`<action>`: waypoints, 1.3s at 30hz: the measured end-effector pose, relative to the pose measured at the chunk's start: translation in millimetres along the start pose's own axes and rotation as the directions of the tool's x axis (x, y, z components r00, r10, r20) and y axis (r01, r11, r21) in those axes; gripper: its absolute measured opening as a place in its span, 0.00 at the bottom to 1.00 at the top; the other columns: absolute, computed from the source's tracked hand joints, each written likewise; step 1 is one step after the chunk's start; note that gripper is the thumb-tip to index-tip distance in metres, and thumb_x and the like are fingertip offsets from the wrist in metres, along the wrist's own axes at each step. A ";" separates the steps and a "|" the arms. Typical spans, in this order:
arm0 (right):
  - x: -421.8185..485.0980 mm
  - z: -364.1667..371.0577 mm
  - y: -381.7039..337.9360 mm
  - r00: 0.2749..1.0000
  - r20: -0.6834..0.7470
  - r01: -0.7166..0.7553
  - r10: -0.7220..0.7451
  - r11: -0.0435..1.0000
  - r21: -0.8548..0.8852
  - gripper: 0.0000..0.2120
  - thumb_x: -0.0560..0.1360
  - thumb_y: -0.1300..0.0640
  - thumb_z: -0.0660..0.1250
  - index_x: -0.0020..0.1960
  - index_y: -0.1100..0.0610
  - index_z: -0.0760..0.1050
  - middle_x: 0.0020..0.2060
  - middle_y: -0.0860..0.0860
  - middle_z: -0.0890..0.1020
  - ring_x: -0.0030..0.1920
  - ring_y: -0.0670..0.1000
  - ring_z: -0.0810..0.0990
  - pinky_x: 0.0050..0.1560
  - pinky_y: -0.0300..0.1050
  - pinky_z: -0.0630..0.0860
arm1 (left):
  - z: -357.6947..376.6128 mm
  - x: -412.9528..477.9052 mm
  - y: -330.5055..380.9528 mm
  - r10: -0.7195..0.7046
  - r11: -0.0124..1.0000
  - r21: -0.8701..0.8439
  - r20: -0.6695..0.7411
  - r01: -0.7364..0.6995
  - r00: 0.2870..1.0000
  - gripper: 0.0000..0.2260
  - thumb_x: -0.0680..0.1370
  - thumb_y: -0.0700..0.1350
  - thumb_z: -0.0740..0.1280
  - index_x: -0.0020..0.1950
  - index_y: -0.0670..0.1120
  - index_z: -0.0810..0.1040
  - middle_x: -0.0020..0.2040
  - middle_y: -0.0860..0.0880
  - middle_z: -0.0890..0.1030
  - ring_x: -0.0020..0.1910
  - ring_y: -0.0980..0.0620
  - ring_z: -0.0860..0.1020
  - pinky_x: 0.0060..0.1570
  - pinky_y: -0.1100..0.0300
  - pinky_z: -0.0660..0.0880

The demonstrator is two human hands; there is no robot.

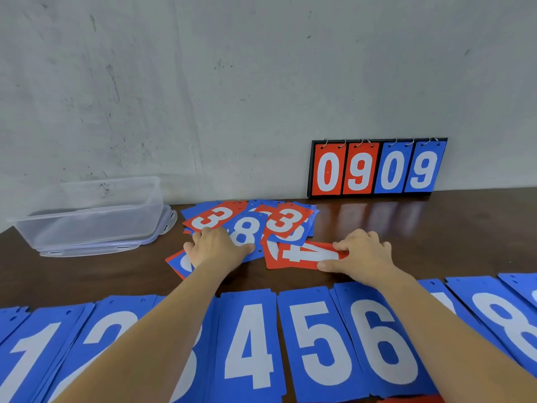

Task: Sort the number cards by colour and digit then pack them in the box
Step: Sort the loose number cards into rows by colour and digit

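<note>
A loose heap of red and blue number cards (286, 221) lies mid-table, with two red 3s and a blue 8 card (247, 228) on top. My left hand (215, 247) rests on the heap's left side, fingers curled over the blue 8 card's edge. My right hand (363, 254) pinches the right end of a red 4 card (302, 254) lying sideways at the heap's front. Along the near edge, blue cards lie in a row by digit: 1 (35, 353), 4 (250, 344), 5 (319, 344), 6 (383, 341), 8 (511, 321). My forearms cover parts of this row.
A clear plastic box (96, 210) stands on its lid (116, 247) at the back left. A flip scoreboard (377, 168) showing 0 9 0 9 leans against the grey wall at the back right. The table (436, 228) is dark wood.
</note>
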State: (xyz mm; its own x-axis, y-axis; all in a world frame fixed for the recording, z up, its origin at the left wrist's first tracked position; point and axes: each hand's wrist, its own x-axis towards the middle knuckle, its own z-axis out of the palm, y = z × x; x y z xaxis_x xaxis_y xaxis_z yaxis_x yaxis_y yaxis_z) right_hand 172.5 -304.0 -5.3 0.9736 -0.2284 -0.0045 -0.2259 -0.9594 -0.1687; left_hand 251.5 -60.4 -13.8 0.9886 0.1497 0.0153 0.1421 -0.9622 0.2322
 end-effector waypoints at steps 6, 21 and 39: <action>-2.8 -3.9 -6.3 1.000 -0.002 0.014 -0.014 1.000 -0.024 0.29 0.71 0.33 0.66 0.64 0.50 0.75 0.58 0.50 0.74 0.57 0.50 0.73 0.59 0.48 0.68 | -6.0 -4.1 5.9 0.004 0.995 -0.099 -0.001 -0.004 1.000 0.29 0.71 0.65 0.69 0.64 0.48 0.71 0.58 0.48 0.78 0.60 0.46 0.74 0.60 0.50 0.66; -12.2 -13.4 12.5 0.927 -0.047 -0.266 0.373 0.739 0.620 0.28 0.72 0.66 0.71 0.68 0.59 0.67 0.60 0.58 0.76 0.60 0.59 0.76 0.56 0.52 0.76 | -47.8 -44.8 -28.7 0.017 0.744 -0.668 0.004 -0.010 1.000 0.21 0.78 0.41 0.68 0.70 0.39 0.70 0.64 0.40 0.77 0.57 0.42 0.78 0.47 0.58 0.73; -66.2 -84.1 7.6 0.968 -0.038 -0.029 0.248 0.261 0.965 0.08 0.74 0.57 0.71 0.51 0.59 0.77 0.38 0.53 0.83 0.32 0.46 0.77 0.33 0.37 0.72 | -94.5 -143.3 -105.1 -0.070 0.544 -0.838 0.004 0.042 0.998 0.04 0.77 0.39 0.69 0.50 0.42 0.79 0.42 0.44 0.82 0.32 0.52 0.76 0.36 0.64 0.74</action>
State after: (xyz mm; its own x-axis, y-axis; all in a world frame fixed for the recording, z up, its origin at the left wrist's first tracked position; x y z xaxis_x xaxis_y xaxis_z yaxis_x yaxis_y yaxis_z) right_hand 103.5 -310.0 76.6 0.8851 -0.4652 -0.0089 -0.0545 -0.0847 -0.9949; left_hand 90.2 40.7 51.5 0.9764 0.2161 -0.0048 0.0770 -0.3269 0.9419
